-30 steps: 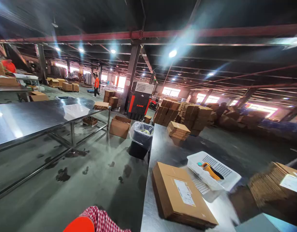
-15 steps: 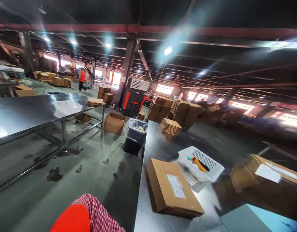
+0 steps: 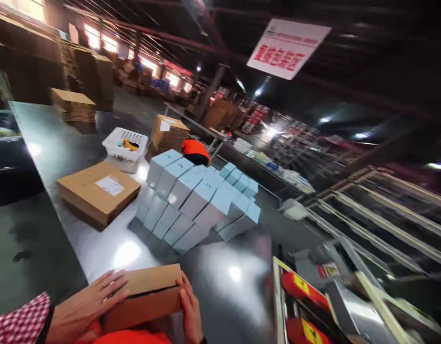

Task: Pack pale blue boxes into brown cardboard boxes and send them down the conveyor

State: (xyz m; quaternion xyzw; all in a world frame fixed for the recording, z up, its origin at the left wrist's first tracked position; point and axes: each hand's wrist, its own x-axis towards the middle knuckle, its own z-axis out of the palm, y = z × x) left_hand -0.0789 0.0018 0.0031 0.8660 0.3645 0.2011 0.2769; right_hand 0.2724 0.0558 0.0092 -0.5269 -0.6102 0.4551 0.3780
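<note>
**Both hands on small carton at near table edge**

The small cardboard carton sits at 6 o'clock on the steel table, its top flap slightly lifted. The left hand lies flat over the carton's left end, fingers spread and extended, not curled round it. The right hand presses against the carton's right end, fingers straight and together. The carton is braced between the two palms.

At 12 o'clock from the carton stands a stack of pale blue boxes. At 10 o'clock lies a flat labelled carton. Beyond it, a white basket holds an orange-handled tool, detail blurred. A person in orange is behind the blue stack.
</note>
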